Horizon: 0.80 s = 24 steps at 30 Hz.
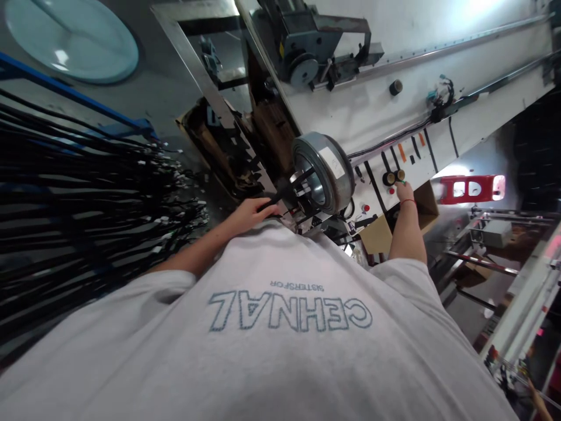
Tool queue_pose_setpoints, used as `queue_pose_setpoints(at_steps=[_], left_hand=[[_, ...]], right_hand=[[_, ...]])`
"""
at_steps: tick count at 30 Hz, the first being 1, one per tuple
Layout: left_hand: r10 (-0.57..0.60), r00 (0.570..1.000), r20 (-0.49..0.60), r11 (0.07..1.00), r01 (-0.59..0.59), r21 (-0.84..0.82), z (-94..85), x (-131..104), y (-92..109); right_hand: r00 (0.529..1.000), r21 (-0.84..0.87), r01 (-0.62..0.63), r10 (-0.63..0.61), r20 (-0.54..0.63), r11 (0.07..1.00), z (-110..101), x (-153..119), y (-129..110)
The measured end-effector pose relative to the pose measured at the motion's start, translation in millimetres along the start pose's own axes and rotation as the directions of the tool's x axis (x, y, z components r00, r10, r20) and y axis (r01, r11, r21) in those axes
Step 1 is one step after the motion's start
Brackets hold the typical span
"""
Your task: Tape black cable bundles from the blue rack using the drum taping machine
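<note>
My left hand (253, 214) is closed around one end of a thick black strip (287, 192), perhaps a wrapped cable. The strip slants up to the front of a large grey ring-shaped machine part (326, 172) with a white label. My right hand (404, 192) reaches to the white bench, its fingers bent together beside two small dark rolls, a left one (388, 179) and a right one (400, 175). A tiny green bit shows at its fingertips, too small to name. A red button (366, 208) sits between the ring-shaped part and that hand.
Many black cables (87, 193) hang from a blue rack on the left. An open cardboard box (427, 204) stands under my right forearm. A red stool (471, 189) is to the right. A grey machine with a wheel (303, 69) stands on the bench (350, 111).
</note>
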<state>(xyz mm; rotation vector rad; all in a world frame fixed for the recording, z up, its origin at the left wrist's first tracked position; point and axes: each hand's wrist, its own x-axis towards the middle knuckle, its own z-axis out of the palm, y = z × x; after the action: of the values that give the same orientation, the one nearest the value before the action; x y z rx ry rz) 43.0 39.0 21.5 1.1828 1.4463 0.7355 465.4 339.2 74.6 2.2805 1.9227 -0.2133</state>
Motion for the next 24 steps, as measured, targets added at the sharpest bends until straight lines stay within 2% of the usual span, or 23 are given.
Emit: queue_pose_setpoints(at_steps=[2, 3, 4, 5, 7, 8, 9, 10, 11, 13, 14, 15, 17, 20, 22, 24], left_hand=[[0.046, 0.996, -0.073, 0.999, -0.048, -0.023, 13.7, 17, 13], [0.050, 0.994, -0.102, 0.999, -0.052, -0.016, 18.6, 25, 18], [0.050, 0.991, -0.124, 0.999, -0.051, 0.000, 21.6, 33, 21], [0.053, 0.989, -0.139, 0.999, -0.051, 0.015, 22.5, 39, 23], [0.078, 0.985, -0.155, 0.997, -0.075, 0.025, 18.0, 49, 24], [0.097, 0.982, -0.159, 0.995, -0.094, 0.024, 13.3, 52, 25], [0.118, 0.980, -0.159, 0.993, -0.115, 0.026, 7.7, 54, 25], [0.137, 0.978, -0.156, 0.991, -0.134, 0.031, 1.8, 55, 26], [0.152, 0.977, -0.147, 0.988, -0.148, 0.041, -3.9, 56, 27], [0.174, 0.978, -0.119, 0.984, -0.167, 0.064, -12.6, 55, 30], [0.179, 0.978, -0.104, 0.982, -0.172, 0.072, -15.2, 54, 31], [0.180, 0.979, -0.094, 0.982, -0.173, 0.077, -16.6, 53, 31], [0.171, 0.981, -0.088, 0.983, -0.164, 0.084, -16.5, 50, 31], [0.160, 0.982, -0.102, 0.984, -0.150, 0.095, -14.1, 49, 29], [0.167, 0.981, -0.099, 0.982, -0.157, 0.101, -13.6, 49, 27], [0.184, 0.980, -0.078, 0.979, -0.175, 0.109, -13.9, 51, 25]], right_hand=[[0.989, 0.198, 0.083, -0.055, -0.139, 0.977, -10, -31, -20], [0.965, 0.325, 0.180, -0.103, -0.239, 0.928, -14, -58, -34], [0.920, 0.461, 0.316, -0.148, -0.363, 0.829, -16, -90, -51], [0.875, 0.527, 0.445, -0.225, -0.429, 0.724, -16, -126, -69], [0.784, 0.561, 0.618, -0.477, -0.396, 0.551, -5, -197, -111], [0.712, 0.564, 0.679, -0.608, -0.350, 0.470, 5, -224, -132], [0.650, 0.568, 0.710, -0.699, -0.299, 0.417, 17, -244, -152], [0.641, 0.553, 0.712, -0.722, -0.261, 0.433, 31, -254, -170], [0.682, 0.534, 0.682, -0.698, -0.219, 0.500, 45, -256, -184], [0.797, 0.506, 0.566, -0.589, -0.134, 0.651, 69, -242, -204], [0.838, 0.504, 0.507, -0.538, -0.096, 0.700, 78, -231, -209], [0.855, 0.514, 0.471, -0.514, -0.068, 0.717, 83, -220, -211], [0.840, 0.549, 0.484, -0.538, -0.072, 0.681, 87, -206, -210], [0.795, 0.577, 0.566, -0.574, -0.195, 0.588, 82, -208, -201], [0.796, 0.594, 0.572, -0.559, -0.234, 0.566, 80, -215, -196], [0.818, 0.631, 0.528, -0.541, -0.197, 0.568, 80, -220, -194]])
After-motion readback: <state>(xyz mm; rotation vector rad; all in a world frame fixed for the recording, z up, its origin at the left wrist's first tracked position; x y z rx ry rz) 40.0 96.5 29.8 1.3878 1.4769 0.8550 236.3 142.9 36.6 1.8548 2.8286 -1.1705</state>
